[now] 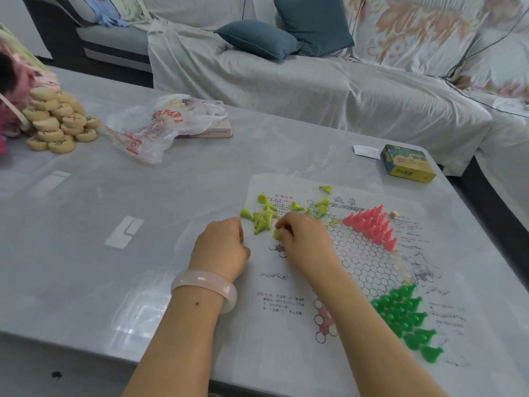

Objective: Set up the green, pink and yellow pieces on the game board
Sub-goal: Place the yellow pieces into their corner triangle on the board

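Pale grey marbled desk (86, 210). White game board (337, 282) printed with a honeycomb of hexagons. Yellow-green pieces (262, 220), pink pieces (372, 224), bright green pieces (406, 316). Yellow-and-blue box (408, 163). Teal cushions (257, 38). Milky pink bangle (204, 286).

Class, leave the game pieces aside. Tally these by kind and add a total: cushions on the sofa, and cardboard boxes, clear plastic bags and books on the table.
cushions: 2
cardboard boxes: 1
clear plastic bags: 1
books: 1
Total: 5
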The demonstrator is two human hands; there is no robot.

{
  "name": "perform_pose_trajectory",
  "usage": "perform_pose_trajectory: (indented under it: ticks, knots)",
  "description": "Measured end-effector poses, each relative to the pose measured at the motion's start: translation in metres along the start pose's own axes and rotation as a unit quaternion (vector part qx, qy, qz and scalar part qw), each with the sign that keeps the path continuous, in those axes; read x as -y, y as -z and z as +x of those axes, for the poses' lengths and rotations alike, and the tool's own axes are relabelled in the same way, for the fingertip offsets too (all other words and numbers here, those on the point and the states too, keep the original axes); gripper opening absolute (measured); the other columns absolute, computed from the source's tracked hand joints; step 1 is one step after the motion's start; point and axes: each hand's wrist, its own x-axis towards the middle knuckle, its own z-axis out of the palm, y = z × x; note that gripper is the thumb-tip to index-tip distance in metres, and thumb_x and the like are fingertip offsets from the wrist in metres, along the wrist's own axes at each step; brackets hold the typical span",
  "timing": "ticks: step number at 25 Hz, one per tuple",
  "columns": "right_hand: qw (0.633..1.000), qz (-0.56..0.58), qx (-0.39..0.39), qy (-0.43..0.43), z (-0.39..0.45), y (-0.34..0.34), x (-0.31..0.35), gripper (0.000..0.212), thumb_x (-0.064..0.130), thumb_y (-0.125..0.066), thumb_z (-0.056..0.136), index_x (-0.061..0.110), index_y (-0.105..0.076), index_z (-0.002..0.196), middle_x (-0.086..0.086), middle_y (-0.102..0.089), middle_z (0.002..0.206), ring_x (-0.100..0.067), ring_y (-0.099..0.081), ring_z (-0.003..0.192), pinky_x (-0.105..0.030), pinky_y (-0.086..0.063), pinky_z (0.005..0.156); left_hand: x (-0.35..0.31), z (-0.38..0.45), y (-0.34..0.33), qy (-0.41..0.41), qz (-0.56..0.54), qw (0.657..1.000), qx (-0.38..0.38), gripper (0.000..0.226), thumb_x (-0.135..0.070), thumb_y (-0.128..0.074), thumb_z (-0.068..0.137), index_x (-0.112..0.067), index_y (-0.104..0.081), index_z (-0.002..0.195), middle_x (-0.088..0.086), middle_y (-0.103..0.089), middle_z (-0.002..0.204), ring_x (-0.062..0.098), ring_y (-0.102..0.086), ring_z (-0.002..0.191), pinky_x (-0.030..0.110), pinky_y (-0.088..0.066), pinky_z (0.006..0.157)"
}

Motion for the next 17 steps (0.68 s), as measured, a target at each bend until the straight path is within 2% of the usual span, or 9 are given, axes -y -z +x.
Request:
perform_pose_trajectory:
  ticks: [4, 6, 8, 10, 11, 12, 15, 16, 17]
  knots:
    - [0.999, 0.002, 0.002, 0.037, -0.025, 0.007, -0.010, 0.019, 0.015, -0.046, 0.090, 0.016, -0.061, 0.102, 0.000, -0.061, 0.100, -0.015, -0.051, 0.091, -0.022, -0.034, 0.072, 0.005, 0.005, -0.005, -0.012, 0.017, 1.000, 0.009, 0.014, -0.006, -0.049, 0.083, -0.009, -0.053, 0.096, 0.009, -0.051, 0.101, 0.025, -0.045, 0.089, 0.027, -0.034, 0.070]
    - [0.999, 0.017, -0.001, 0.033, -0.028, 0.006, -0.010, 0.014, 0.019, -0.050, 0.089, 0.017, -0.062, 0.097, 0.002, -0.061, 0.094, -0.011, -0.049, 0.084, -0.021, -0.032, 0.069, 0.004, 0.006, -0.004, -0.008, -0.015, 1.000, -0.011, 0.015, -0.007, -0.050, 0.083, -0.008, -0.054, 0.098, 0.007, -0.049, 0.097, 0.024, -0.044, 0.086, 0.026, -0.033, 0.069]
    - [0.999, 0.035, -0.021, 0.030, -0.027, 0.001, -0.010, 0.012, 0.021, -0.052, 0.088, 0.016, -0.062, 0.092, 0.002, -0.061, 0.090, -0.010, -0.049, 0.080, -0.019, -0.032, 0.066, 0.001, 0.006, 0.000, 0.013, -0.114, 0.991, -0.075, 0.012, -0.008, -0.053, 0.083, -0.009, -0.057, 0.094, 0.002, -0.048, 0.090, 0.020, -0.044, 0.080, 0.024, -0.033, 0.066]
    - [0.998, 0.036, -0.040, 0.035, -0.025, -0.003, -0.009, 0.012, 0.023, -0.052, 0.089, 0.016, -0.061, 0.092, 0.002, -0.061, 0.089, -0.011, -0.049, 0.079, -0.019, -0.032, 0.062, -0.008, 0.004, 0.004, 0.046, -0.263, 0.954, -0.139, 0.008, -0.006, -0.054, 0.081, -0.013, -0.057, 0.083, -0.001, -0.051, 0.080, 0.018, -0.047, 0.073, 0.023, -0.038, 0.062]
    - [0.998, 0.028, -0.039, 0.038, -0.025, -0.004, -0.008, 0.012, 0.024, -0.051, 0.089, 0.017, -0.061, 0.092, 0.003, -0.060, 0.089, -0.011, -0.048, 0.079, -0.021, -0.033, 0.063, -0.012, 0.003, 0.006, 0.068, -0.368, 0.916, -0.146, 0.011, -0.004, -0.055, 0.081, -0.014, -0.057, 0.078, -0.001, -0.052, 0.074, 0.018, -0.049, 0.069, 0.023, -0.041, 0.062]
    - [0.998, 0.020, -0.034, 0.041, -0.025, -0.005, -0.007, 0.013, 0.025, -0.050, 0.090, 0.018, -0.060, 0.093, 0.004, -0.059, 0.088, -0.012, -0.048, 0.080, -0.023, -0.034, 0.064, -0.015, 0.002, 0.008, 0.088, -0.489, 0.857, -0.137, 0.015, -0.002, -0.054, 0.081, -0.014, -0.057, 0.074, 0.000, -0.052, 0.068, 0.017, -0.049, 0.065, 0.023, -0.044, 0.060]
    - [0.999, 0.003, -0.018, 0.042, -0.024, -0.002, -0.005, 0.014, 0.028, -0.048, 0.090, 0.023, -0.059, 0.096, 0.008, -0.054, 0.085, -0.012, -0.048, 0.081, -0.026, -0.034, 0.063, -0.021, 0.003, 0.014, 0.171, -0.758, 0.626, -0.065, 0.018, 0.000, -0.053, 0.086, -0.007, -0.055, 0.069, 0.004, -0.049, 0.063, 0.012, -0.047, 0.056, 0.014, -0.045, 0.045]
    - [0.999, -0.003, -0.016, 0.043, -0.024, -0.002, -0.004, 0.014, 0.029, -0.047, 0.090, 0.024, -0.058, 0.096, 0.009, -0.054, 0.085, -0.012, -0.049, 0.082, -0.026, -0.035, 0.063, -0.021, 0.004, 0.015, 0.195, -0.790, 0.578, -0.056, 0.019, -0.001, -0.054, 0.086, -0.006, -0.055, 0.068, 0.005, -0.049, 0.064, 0.011, -0.048, 0.057, 0.012, -0.045, 0.043]
    - [0.999, -0.008, -0.015, 0.043, -0.024, -0.002, -0.004, 0.014, 0.030, -0.047, 0.090, 0.025, -0.058, 0.097, 0.010, -0.053, 0.085, -0.012, -0.049, 0.082, -0.026, -0.035, 0.063, -0.019, 0.006, 0.015, 0.210, -0.806, 0.551, -0.054, 0.019, -0.001, -0.054, 0.086, -0.005, -0.054, 0.068, 0.005, -0.050, 0.065, 0.011, -0.048, 0.057, 0.012, -0.045, 0.043]
